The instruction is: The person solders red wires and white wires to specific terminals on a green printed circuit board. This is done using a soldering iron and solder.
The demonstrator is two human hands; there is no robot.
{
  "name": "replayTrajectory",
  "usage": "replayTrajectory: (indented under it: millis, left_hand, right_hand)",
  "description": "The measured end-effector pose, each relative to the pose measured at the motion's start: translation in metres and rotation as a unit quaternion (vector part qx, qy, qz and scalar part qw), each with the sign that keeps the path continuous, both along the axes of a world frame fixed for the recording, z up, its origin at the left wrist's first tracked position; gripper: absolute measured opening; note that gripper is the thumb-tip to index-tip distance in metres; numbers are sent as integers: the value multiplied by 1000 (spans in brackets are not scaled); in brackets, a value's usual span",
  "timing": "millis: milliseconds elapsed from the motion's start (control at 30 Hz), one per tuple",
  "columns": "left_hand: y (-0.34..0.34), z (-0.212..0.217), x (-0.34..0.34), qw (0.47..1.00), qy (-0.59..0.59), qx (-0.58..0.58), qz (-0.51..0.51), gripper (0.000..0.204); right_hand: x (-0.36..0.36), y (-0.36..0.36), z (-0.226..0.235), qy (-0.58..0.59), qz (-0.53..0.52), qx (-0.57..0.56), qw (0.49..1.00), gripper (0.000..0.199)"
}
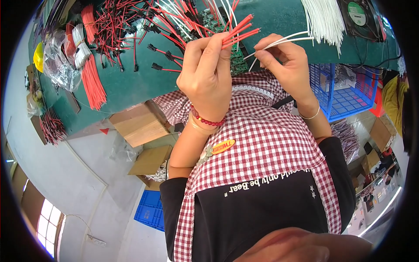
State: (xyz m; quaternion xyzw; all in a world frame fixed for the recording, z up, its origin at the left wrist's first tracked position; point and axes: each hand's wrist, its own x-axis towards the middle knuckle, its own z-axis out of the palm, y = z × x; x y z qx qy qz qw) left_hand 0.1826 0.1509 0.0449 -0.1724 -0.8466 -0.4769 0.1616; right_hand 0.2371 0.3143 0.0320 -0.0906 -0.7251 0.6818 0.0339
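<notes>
**Red wires in one hand, white wires in the other, above the green table**

Here's the left hand (207, 72), fingers curled tight around a small bunch of red wires (239, 29). About five red ends fan out up and to the right past the fingertips, though they overlap, so the count is rough. A red bead bracelet (208, 121) sits on that wrist.

Just beside it, the right hand (286, 65) pinches two white wires (286, 41) between thumb and fingertips; both strands run off to the right. A thin bangle (310, 115) rings this wrist. The two hands are close together, held up over the near edge of the table (126, 83), the red tips almost meeting the right hand's fingers.

Behind the hands, partly hidden, lie green circuit boards (238, 61); how many I cannot tell. To the upper right a thick sheaf of white wires (325, 22) hangs over the green top, and one black fan (360, 17) sits past it. To the upper left, a tangle of red wires with black connectors (126, 26) spreads out, far too many to count, with one long orange-red bundle (92, 81) lying near it.

Below the table: one blue basket (342, 94) on the right, two cardboard boxes (139, 124) on the left and one blue crate (150, 209) on the floor.
</notes>
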Motion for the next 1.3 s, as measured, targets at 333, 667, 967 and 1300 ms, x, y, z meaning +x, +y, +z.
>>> replayTrajectory:
  millis: [333, 667, 967, 1300]
  left_hand:
    - [1, -5, 0, 1000, -5, 7, -5, 21]
    - [0, -3, 2, 999, -10, -43, -3, 34]
    - [2, 2, 5, 995, -27, -91, -10, 59]
    - [1, 6, 4, 999, -41, 20, -19, 57]
  right_hand:
    - [-2, -2, -2, 20, -3, 71, 997, 11]
    - [-6, -4, 1, 116, 18, 168, 979, 10]
    - [-9, -9, 5, 124, 48, 183, 974, 11]
    - [-9, -21, 13, 18, 29, 155, 987, 31]
